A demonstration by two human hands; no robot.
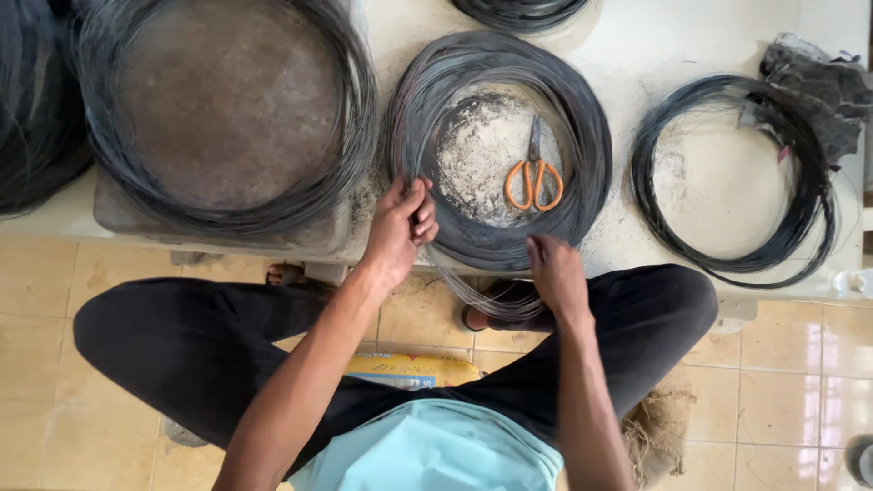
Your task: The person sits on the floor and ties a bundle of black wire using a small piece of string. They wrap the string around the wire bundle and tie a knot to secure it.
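Note:
A thick coil of dark wire (582, 136) lies on the white table in front of me. My left hand (398, 227) is closed on strands at the coil's left near edge. My right hand (555, 271) rests on the coil's near edge, fingers bent over strands that sag below the table edge. Orange-handled scissors (534, 177) lie inside the coil's ring.
A larger wire coil (359, 118) rings a round brown plate at the left. A thinner coil (805, 214) lies at the right beside dark cloth (823, 86). Another coil (523, 11) shows at the top. My crossed legs in black trousers and tan floor tiles (791, 364) lie below.

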